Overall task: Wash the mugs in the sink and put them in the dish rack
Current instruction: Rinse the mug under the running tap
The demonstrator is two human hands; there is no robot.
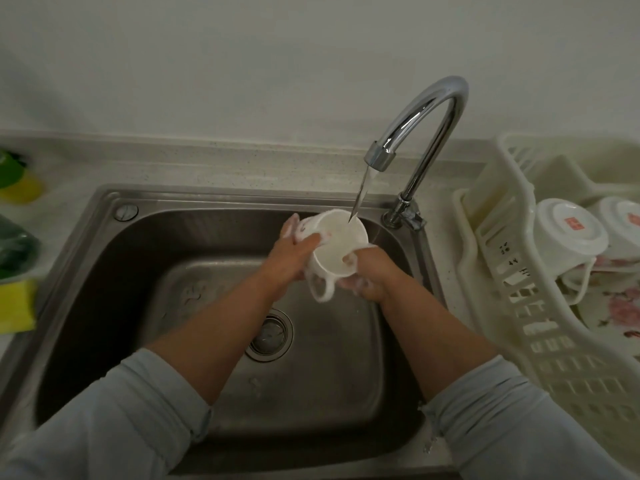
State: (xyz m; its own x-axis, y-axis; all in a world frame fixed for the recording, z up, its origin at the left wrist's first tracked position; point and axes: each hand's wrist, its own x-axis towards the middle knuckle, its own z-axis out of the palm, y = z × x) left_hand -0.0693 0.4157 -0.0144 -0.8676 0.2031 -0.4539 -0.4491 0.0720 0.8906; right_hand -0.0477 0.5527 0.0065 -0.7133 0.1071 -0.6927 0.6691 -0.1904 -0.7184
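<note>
position: white mug (337, 244) held above the sink (138, 271), tilted, mouth toward the viewer, handle (322, 289) pointing down. struck at the far rim by the stream (360, 199) from the tap (426, 109).

left hand (294, 251): wrapped round the left wall, gripping the mug; suds on the fingers.

right hand (367, 271): clamped on the lower right rim, seemingly with a digit inside the mouth, gripping the mug; also sudsy.

handling, as judged: glazed ceramic, rigid, moderately heavy, brittle against steel. very slippery while wet and soapy. take hold through the handle or with a full wrap round the body, never by fingertips on the rim alone. keep low over the basin while rinsing. turn to flush inside and outside until free of foam.

destination: dish rack (540, 341) on the surface to the right, already holding two mugs (569, 230) upside down. set in mouth down, beside those, without knocking.
</note>
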